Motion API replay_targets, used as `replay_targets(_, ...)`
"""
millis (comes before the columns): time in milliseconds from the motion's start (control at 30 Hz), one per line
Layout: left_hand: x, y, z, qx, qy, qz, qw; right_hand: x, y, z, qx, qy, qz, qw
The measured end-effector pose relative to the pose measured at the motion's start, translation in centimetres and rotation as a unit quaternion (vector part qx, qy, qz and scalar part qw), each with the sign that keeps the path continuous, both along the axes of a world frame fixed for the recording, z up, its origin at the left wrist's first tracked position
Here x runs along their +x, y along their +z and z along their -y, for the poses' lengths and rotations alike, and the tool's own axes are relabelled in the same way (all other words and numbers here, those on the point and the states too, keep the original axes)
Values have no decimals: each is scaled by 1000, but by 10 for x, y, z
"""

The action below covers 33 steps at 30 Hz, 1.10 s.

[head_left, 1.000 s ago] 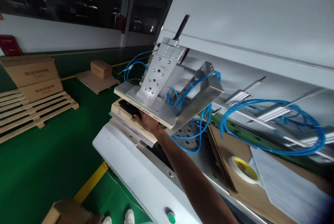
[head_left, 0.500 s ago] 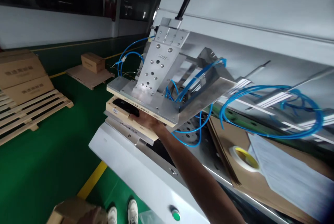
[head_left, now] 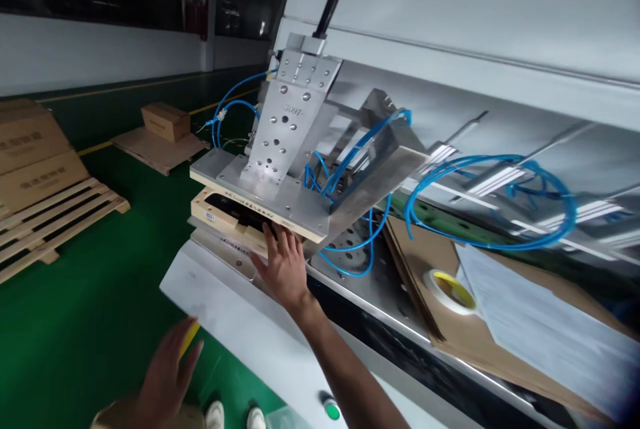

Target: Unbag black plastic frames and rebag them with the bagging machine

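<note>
head | right fingers [head_left: 283, 244] spread at edge of upper plate [head_left: 301, 208], little room above block [head_left: 228, 218] | left fingers [head_left: 171, 342] wide over floor [head_left: 65, 322]

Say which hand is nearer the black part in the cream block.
Right. The right hand is by the visible end of the black part; the left hand is lower in view, well apart.

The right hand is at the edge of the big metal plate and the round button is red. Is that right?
Not quite: the round button is green, as the head view shows. The right hand is at the edge of the big metal plate.
</note>
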<state>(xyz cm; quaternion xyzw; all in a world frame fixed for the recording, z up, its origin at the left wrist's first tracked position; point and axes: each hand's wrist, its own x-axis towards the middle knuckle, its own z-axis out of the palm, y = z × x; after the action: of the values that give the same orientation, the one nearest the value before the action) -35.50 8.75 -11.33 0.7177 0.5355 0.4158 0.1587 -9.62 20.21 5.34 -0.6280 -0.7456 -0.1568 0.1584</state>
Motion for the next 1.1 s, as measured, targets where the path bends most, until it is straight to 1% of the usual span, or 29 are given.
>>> replay_targets(67, 7, 37, -50, 51, -17, -42, 998, 6, -10, 9, 11, -24, 12, 1000)
replay_targets(133, 17, 79, -107, 93, -30, -84, 992, 10, -17, 14, 4, -44, 16, 999)
replay_targets(167, 22, 97, -134, 115, -32, -107, 987, 11, -20, 15, -3, -52, 15, 999)
replay_targets(200, 28, 112, -158, 134, -31, -128, 982, 12, -21, 16, -9, -58, 12, 998)
replay_targets(233, 33, 122, -177, 144, -24, -147, 978, 12, -22, 17, -14, -64, 8, 998)
replay_targets(267, 37, 128, -191, 151, -22, -167, 974, 12, -23, 18, -20, -68, 2, 997)
replay_targets(300, 41, 129, -201, 156, -18, -185, 970, 11, -24, 18, -26, -71, -5, 997)
replay_targets(367, 43, 126, -211, 161, -15, -215, 963, 10, -24, 19, -42, -72, -23, 996)
replay_targets(467, 39, 123, -215, 165, -5, -233, 958, 6, -20, 16, -74, -60, -57, 994)
replay_targets(567, 30, 131, -210, 162, -9, -220, 962, 1, -14, 22, -92, -46, -101, 990)
replay_targets(633, 25, 132, -192, 171, -19, -194, 966, -1, -13, 41, -75, -36, -131, 988)
replay_targets(667, 24, 128, -177, 181, -19, -174, 968, -1, -14, 57, -58, -30, -145, 987)
replay_targets(700, 23, 119, -159, 192, -20, -145, 970, -1, -17, 77, -36, -23, -160, 986)
replay_targets(733, 23, 105, -136, 201, -18, -105, 974, -2, -21, 100, -17, -12, -176, 984)
replay_targets(767, 24, 88, -111, 202, -13, -71, 977, -2, -26, 126, -2, 5, -194, 981)
replay_targets(833, 29, 50, -54, 160, -12, -38, 986, -2, -40, 181, 15, 44, -232, 972)
replay_targets(867, 35, 31, -22, 137, -36, -34, 989, -1, -47, 209, 19, 68, -247, 966)
replay_targets(900, 43, 15, 9, 124, -75, -36, 989, 1, -53, 236, 23, 90, -259, 962)
replay_targets(933, 53, 3, 40, 119, -110, -42, 986, 5, -59, 262, 29, 107, -266, 958)
replay_targets(967, 65, -5, 70, 118, -148, -52, 981, 12, -65, 286, 36, 110, -272, 955)
replay_targets(1000, 79, -10, 96, 108, -178, -62, 976, 20, -69, 308, 46, 95, -279, 955)
replay_targets(1033, 94, -12, 118, 92, -192, -66, 975, 31, -73, 328, 60, 60, -286, 954)
replay_targets(1100, 121, -10, 149, 62, -215, -75, 972, 60, -80, 364, 101, -60, -297, 948)
